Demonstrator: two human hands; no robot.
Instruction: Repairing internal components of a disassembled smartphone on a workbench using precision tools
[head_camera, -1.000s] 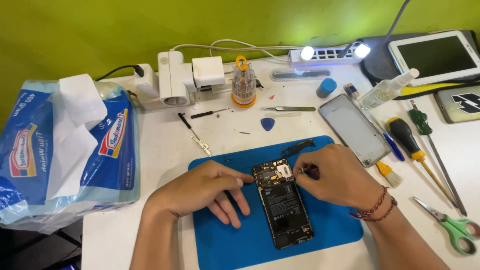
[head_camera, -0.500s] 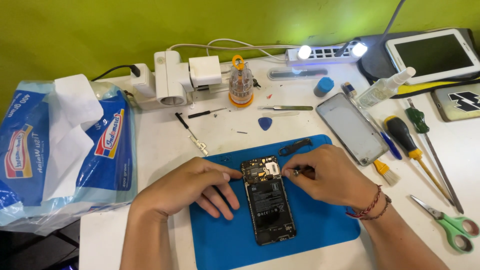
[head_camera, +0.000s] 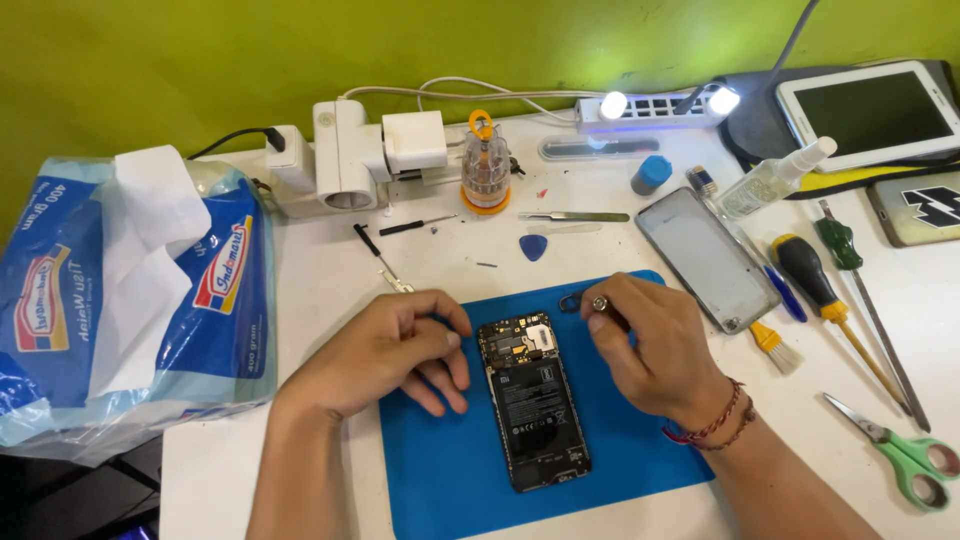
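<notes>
Phone (head_camera: 532, 400) lies lengthwise away from the person, camera end far, between resting left hand (head_camera: 385, 350) and tool-pinching right hand (head_camera: 650, 345)

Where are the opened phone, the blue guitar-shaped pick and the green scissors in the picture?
opened phone (head_camera: 532, 400), head view, on its black battery.
blue pick (head_camera: 533, 247), head view, on its middle.
green scissors (head_camera: 922, 468), head view, on the handle loops.

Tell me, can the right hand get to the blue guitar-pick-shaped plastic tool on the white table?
Probably yes: the blue guitar-pick-shaped plastic tool lies in the open just beyond the right hand, with nothing between them.
</notes>
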